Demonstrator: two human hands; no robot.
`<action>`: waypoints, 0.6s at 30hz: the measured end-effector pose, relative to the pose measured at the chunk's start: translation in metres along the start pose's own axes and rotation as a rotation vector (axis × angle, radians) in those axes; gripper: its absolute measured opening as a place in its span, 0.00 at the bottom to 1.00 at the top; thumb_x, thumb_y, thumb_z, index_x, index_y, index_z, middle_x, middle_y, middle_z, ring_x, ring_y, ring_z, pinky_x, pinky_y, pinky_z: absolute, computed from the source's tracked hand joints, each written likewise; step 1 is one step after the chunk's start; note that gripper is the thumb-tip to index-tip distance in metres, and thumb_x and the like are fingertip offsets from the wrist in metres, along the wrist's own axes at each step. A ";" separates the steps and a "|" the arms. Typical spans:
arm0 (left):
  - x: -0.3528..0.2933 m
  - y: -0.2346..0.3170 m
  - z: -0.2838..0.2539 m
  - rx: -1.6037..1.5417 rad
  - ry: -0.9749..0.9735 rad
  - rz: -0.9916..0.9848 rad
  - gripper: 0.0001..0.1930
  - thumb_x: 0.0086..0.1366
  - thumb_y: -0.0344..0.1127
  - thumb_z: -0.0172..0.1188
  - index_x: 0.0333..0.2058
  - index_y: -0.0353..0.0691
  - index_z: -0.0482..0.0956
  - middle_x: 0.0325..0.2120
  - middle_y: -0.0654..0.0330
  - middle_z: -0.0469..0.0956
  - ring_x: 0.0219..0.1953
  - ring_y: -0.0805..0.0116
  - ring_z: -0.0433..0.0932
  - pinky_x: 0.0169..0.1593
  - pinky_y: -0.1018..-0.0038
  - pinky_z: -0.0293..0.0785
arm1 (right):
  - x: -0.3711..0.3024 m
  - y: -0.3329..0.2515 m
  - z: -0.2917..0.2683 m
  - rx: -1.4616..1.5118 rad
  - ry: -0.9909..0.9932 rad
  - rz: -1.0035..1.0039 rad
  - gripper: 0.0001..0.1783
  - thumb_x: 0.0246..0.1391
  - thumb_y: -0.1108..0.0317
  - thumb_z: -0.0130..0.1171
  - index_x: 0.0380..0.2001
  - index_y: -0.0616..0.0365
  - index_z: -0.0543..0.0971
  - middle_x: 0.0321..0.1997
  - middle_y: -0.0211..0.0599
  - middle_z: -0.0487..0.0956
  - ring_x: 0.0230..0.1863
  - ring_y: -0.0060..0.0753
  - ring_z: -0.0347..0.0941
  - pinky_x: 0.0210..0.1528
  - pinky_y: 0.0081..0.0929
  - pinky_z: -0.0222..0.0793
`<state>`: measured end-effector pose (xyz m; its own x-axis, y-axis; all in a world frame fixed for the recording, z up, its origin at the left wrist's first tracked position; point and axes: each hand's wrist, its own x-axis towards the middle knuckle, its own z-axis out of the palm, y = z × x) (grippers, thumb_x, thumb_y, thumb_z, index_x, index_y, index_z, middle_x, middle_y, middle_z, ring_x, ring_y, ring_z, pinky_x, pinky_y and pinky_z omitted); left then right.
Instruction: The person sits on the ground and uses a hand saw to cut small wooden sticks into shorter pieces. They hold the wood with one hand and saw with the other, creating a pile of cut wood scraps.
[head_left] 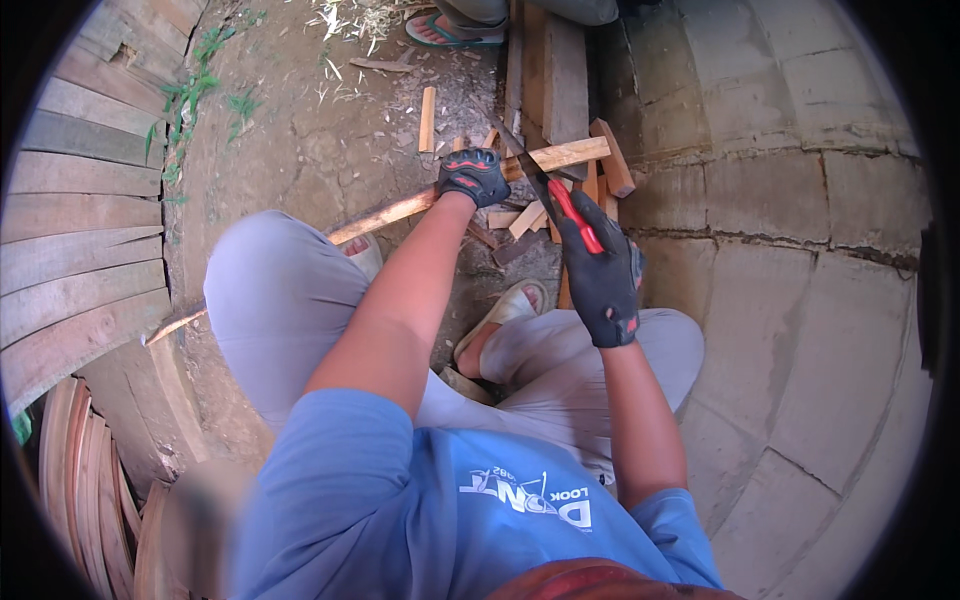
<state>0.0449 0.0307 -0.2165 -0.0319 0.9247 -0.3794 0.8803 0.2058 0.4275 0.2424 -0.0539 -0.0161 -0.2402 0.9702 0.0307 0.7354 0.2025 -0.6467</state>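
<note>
My left hand, in a black glove with red marks, is closed around a long wooden strip. The strip slants from beside my left knee up to the right, its far end near a wooden beam. My right hand, gloved alike, grips the red handle of a handsaw. The dark saw blade crosses the strip just right of my left hand and points away from me. Whether its teeth have bitten into the wood cannot be made out.
Short wood offcuts lie below the strip. A thick wooden beam runs away along the block wall on the right. Another person's sandalled foot is at the top. Planks stand at the left, with curved wood strips lower down.
</note>
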 end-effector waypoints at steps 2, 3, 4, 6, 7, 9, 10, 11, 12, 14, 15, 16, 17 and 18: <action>-0.003 0.002 -0.001 -0.014 -0.001 -0.020 0.29 0.59 0.52 0.65 0.56 0.45 0.85 0.57 0.49 0.83 0.59 0.51 0.83 0.63 0.56 0.79 | 0.012 0.005 0.014 0.036 0.008 0.014 0.20 0.68 0.61 0.63 0.58 0.58 0.84 0.53 0.52 0.87 0.52 0.50 0.86 0.56 0.40 0.79; -0.005 0.002 -0.001 -0.013 0.004 -0.023 0.29 0.59 0.52 0.65 0.56 0.45 0.85 0.57 0.49 0.83 0.59 0.51 0.83 0.63 0.56 0.79 | 0.018 0.012 0.024 0.027 0.024 -0.015 0.21 0.68 0.60 0.63 0.59 0.58 0.84 0.52 0.52 0.87 0.52 0.51 0.86 0.56 0.40 0.79; -0.007 0.005 -0.002 -0.014 0.003 -0.015 0.29 0.59 0.52 0.65 0.56 0.45 0.84 0.57 0.49 0.83 0.59 0.51 0.83 0.63 0.56 0.79 | 0.021 0.020 0.034 0.012 0.046 -0.037 0.21 0.68 0.60 0.63 0.59 0.58 0.84 0.52 0.52 0.87 0.52 0.52 0.86 0.56 0.40 0.78; -0.003 0.003 -0.002 0.005 0.015 0.018 0.29 0.59 0.52 0.64 0.57 0.45 0.84 0.57 0.49 0.83 0.59 0.50 0.83 0.63 0.56 0.79 | 0.036 0.021 0.042 -0.005 0.054 -0.060 0.22 0.68 0.59 0.63 0.59 0.58 0.83 0.52 0.53 0.87 0.52 0.53 0.86 0.56 0.40 0.78; -0.004 0.004 -0.004 0.000 0.000 0.002 0.29 0.60 0.52 0.64 0.57 0.45 0.84 0.58 0.49 0.83 0.59 0.50 0.83 0.63 0.56 0.79 | 0.041 0.021 0.041 -0.012 0.033 -0.045 0.22 0.68 0.58 0.63 0.60 0.58 0.83 0.52 0.53 0.87 0.52 0.53 0.86 0.57 0.40 0.78; -0.006 0.004 -0.008 -0.011 -0.030 -0.031 0.29 0.60 0.52 0.64 0.58 0.44 0.84 0.58 0.48 0.83 0.60 0.50 0.83 0.63 0.55 0.79 | 0.049 0.026 0.046 0.005 0.000 -0.012 0.23 0.68 0.57 0.63 0.60 0.58 0.83 0.53 0.53 0.87 0.52 0.54 0.85 0.58 0.41 0.78; -0.007 0.002 -0.007 -0.015 -0.003 -0.018 0.28 0.61 0.52 0.64 0.56 0.45 0.85 0.58 0.48 0.83 0.59 0.50 0.84 0.63 0.55 0.79 | 0.055 0.030 0.052 0.027 -0.004 0.001 0.23 0.68 0.57 0.63 0.60 0.58 0.83 0.53 0.53 0.87 0.53 0.55 0.85 0.58 0.42 0.78; -0.009 0.002 -0.006 -0.017 0.000 -0.017 0.27 0.61 0.53 0.64 0.56 0.45 0.85 0.57 0.48 0.84 0.58 0.50 0.84 0.62 0.54 0.79 | 0.058 0.035 0.059 0.050 -0.012 0.017 0.23 0.68 0.57 0.62 0.60 0.57 0.83 0.53 0.54 0.87 0.53 0.55 0.85 0.59 0.42 0.78; -0.010 0.003 -0.006 -0.019 0.002 -0.019 0.27 0.62 0.54 0.64 0.55 0.45 0.86 0.56 0.48 0.84 0.58 0.49 0.84 0.62 0.54 0.79 | 0.063 0.039 0.071 0.034 0.015 0.000 0.23 0.67 0.56 0.62 0.59 0.57 0.84 0.53 0.53 0.87 0.53 0.56 0.85 0.59 0.43 0.78; -0.005 0.001 -0.006 -0.016 0.010 -0.002 0.27 0.62 0.56 0.63 0.53 0.46 0.87 0.54 0.48 0.85 0.57 0.49 0.85 0.61 0.54 0.80 | 0.080 0.041 0.103 0.011 0.084 -0.048 0.23 0.66 0.55 0.61 0.58 0.56 0.85 0.53 0.53 0.87 0.54 0.56 0.84 0.59 0.45 0.78; -0.003 -0.003 -0.002 -0.016 0.013 0.006 0.27 0.62 0.57 0.63 0.53 0.46 0.87 0.53 0.48 0.86 0.56 0.49 0.85 0.61 0.54 0.80 | 0.092 0.041 0.115 -0.012 0.082 -0.042 0.23 0.66 0.55 0.61 0.58 0.56 0.85 0.53 0.53 0.87 0.55 0.56 0.84 0.59 0.45 0.77; 0.002 -0.007 0.001 -0.018 0.013 0.007 0.27 0.63 0.58 0.63 0.52 0.47 0.88 0.52 0.48 0.86 0.56 0.49 0.85 0.60 0.53 0.80 | 0.104 0.043 0.126 -0.034 0.073 -0.036 0.23 0.66 0.55 0.61 0.58 0.56 0.85 0.54 0.52 0.87 0.55 0.56 0.84 0.60 0.46 0.77; 0.001 -0.001 -0.001 -0.025 0.015 0.024 0.25 0.62 0.54 0.63 0.52 0.46 0.88 0.52 0.48 0.86 0.56 0.50 0.85 0.60 0.55 0.81 | 0.113 0.050 0.133 -0.066 0.074 -0.012 0.24 0.65 0.54 0.61 0.57 0.55 0.85 0.54 0.52 0.87 0.56 0.56 0.84 0.60 0.46 0.77; -0.001 0.005 -0.003 -0.033 0.016 0.042 0.23 0.62 0.51 0.63 0.51 0.45 0.89 0.52 0.48 0.87 0.56 0.51 0.86 0.61 0.56 0.81 | 0.123 0.059 0.137 -0.044 0.095 -0.046 0.24 0.65 0.53 0.61 0.58 0.54 0.85 0.55 0.52 0.86 0.57 0.56 0.83 0.61 0.46 0.77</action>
<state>0.0481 0.0314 -0.2118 -0.0027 0.9377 -0.3475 0.8651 0.1765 0.4695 0.1695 0.0588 -0.1545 -0.2148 0.9676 0.1324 0.7528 0.2504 -0.6087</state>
